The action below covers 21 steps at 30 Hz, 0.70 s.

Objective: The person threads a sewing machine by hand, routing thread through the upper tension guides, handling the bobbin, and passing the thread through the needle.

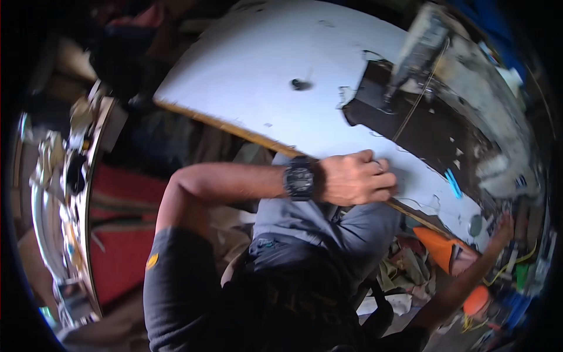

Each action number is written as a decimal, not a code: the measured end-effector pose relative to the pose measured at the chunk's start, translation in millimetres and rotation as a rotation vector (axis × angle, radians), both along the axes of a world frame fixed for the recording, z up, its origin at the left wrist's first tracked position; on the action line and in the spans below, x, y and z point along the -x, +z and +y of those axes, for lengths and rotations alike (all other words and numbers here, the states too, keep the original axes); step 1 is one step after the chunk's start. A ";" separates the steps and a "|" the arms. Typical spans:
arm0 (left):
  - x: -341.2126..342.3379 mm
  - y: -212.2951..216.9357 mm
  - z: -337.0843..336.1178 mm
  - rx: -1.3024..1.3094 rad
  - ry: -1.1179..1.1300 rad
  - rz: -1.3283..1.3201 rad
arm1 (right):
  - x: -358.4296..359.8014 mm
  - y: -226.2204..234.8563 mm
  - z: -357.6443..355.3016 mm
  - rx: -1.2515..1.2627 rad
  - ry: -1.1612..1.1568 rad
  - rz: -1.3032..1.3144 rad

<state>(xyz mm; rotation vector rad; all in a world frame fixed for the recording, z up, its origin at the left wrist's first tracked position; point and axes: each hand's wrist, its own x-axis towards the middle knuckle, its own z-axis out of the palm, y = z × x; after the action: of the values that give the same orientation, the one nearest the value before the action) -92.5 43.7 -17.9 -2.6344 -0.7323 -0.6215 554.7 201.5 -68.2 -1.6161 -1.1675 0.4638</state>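
My left hand [358,178] rests at the near edge of a white table [246,76], a black watch [299,178] on its wrist and a ring on one finger. Its fingers are curled in; whatever lies under them is hidden. Far to the right, my right hand [503,227] reaches past the table's right end, below the head of a worn, pale sewing machine [498,100]. That hand is small and blurred, so its fingers cannot be made out. A light blue two-armed tool [453,183] lies by the machine's dark bed [431,132].
A small dark object [298,84] lies on the white table top. A grey oval piece [475,225] sits near its right end. Orange material [435,249] and crumpled cloth [404,267] fill the space below. At left stands a cluttered shelf [97,152] beside a red panel [132,234].
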 end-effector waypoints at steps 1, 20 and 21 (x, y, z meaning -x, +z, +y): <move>4.1 -5.2 -2.1 -0.017 0.013 -0.031 | 12.7 1.3 4.2 0.002 0.037 0.052; 11.2 -14.1 -10.6 -0.064 0.029 -0.050 | 36.6 9.3 0.6 0.046 0.086 0.157; 11.4 -11.7 -9.3 -0.068 0.023 -0.048 | 33.5 7.2 4.5 0.041 0.080 0.160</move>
<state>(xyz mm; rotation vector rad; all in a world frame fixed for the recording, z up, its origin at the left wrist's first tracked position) -103.9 34.4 -29.6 -2.5541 -0.7406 -0.6924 521.1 206.0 -61.0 -1.5412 -1.1110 0.6601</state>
